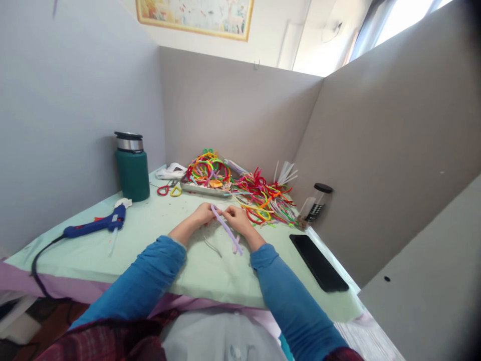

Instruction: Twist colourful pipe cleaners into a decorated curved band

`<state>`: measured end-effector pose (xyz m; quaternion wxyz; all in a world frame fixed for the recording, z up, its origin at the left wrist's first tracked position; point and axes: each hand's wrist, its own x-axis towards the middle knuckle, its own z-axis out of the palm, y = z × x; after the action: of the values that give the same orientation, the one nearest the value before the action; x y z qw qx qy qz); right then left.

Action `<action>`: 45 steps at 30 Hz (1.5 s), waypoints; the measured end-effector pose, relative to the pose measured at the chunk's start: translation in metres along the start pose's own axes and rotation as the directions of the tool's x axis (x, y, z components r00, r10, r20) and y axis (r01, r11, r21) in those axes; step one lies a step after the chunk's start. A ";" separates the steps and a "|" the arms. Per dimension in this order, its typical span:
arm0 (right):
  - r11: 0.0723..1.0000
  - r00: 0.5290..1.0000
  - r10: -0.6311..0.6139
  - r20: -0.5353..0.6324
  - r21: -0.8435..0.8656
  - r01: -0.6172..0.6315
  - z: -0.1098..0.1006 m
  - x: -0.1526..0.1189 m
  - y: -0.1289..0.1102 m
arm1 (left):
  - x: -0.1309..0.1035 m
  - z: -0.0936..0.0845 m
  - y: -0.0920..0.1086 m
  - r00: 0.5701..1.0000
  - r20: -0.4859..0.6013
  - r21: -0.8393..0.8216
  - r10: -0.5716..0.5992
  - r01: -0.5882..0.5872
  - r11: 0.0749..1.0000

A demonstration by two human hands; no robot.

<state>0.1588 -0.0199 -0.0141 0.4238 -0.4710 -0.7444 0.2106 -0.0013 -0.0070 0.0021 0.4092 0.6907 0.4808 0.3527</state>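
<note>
A light purple pipe cleaner (227,229) slants down from between my two hands, its lower end hanging over the table. My left hand (204,214) is closed, with thumb and fingers pinching the strip near its upper end. Close beside it, my right hand (237,219) is also pinched at that upper part; the exact contact is partly hidden by the fingers. A small pink fuzzy piece (236,244) shows behind the strip's lower end. Below my left hand, a thin greyish strand (212,245) lies on the pale green tabletop (158,218).
A metal tray (206,190) piled with colourful pipe cleaners stands at the back, beside a loose heap (263,193). Left are a green bottle (133,173), a blue corded glue gun (95,223) and scissors (169,190). A black phone (318,262) lies right. Grey partitions (236,100) enclose the table.
</note>
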 end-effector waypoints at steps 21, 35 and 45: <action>0.999 1.000 -0.021 -0.003 -0.027 0.020 -0.001 0.000 0.000 | 0.010 -0.001 -0.013 0.995 -0.092 0.028 -0.045 0.048 0.998; 0.999 0.999 -0.031 -0.024 -0.027 0.030 -0.001 0.001 0.000 | 0.004 -0.002 -0.002 0.996 -0.086 -0.065 -0.032 0.026 0.998; 1.000 1.000 0.003 -0.005 0.021 -0.003 0.000 0.000 0.007 | 0.002 -0.002 0.004 0.998 -0.065 -0.069 -0.009 0.005 0.998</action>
<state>0.1624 -0.0163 -0.0188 0.4302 -0.4680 -0.7405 0.2180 -0.0008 -0.0054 0.0071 0.4181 0.6626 0.4839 0.3898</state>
